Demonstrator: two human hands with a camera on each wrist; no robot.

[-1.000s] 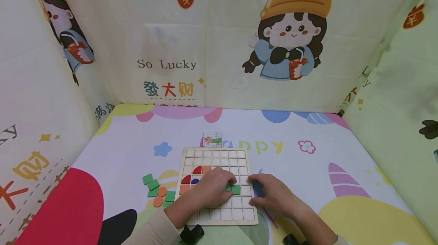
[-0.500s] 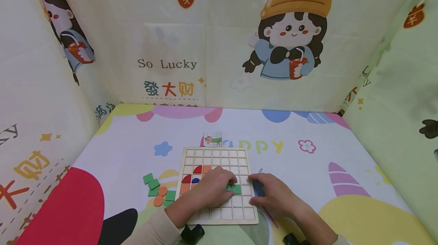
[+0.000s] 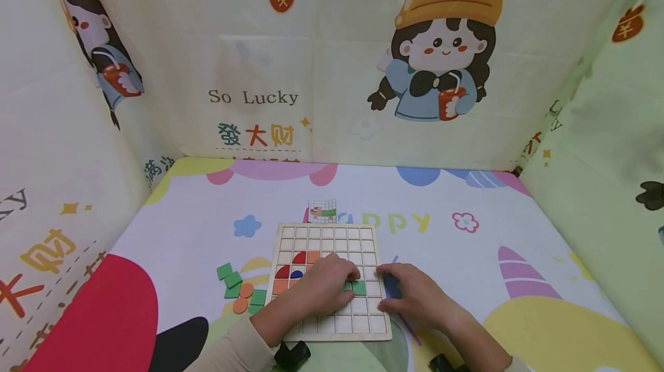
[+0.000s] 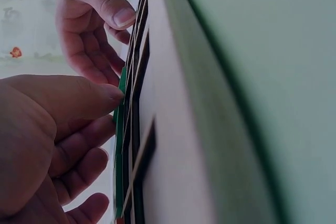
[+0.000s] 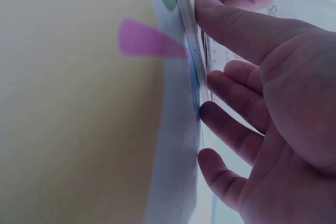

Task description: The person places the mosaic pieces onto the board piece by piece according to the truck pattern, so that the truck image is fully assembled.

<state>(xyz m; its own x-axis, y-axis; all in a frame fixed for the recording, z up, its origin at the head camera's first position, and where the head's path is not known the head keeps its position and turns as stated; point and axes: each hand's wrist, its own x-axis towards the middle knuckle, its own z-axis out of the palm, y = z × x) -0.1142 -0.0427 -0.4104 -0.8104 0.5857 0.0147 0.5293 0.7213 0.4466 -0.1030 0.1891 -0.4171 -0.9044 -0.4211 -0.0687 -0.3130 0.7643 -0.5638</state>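
Note:
My left hand reaches over a wooden grid board, thumb and index finger at a green square tile in the row below the middle. In the left wrist view, the thumb and index finger pinch the green tile at the board's face. My right hand rests along the board's right edge, thumb and fingers spread apart and touching the rim. Red quarter-round pieces, a blue piece and orange squares fill some cells. The left hand and forearm hide part of the board.
Left of the board lie loose green square tiles and orange round pieces. A small card with a printed grid pattern stands behind the board. Printed cloth walls enclose the table on several sides.

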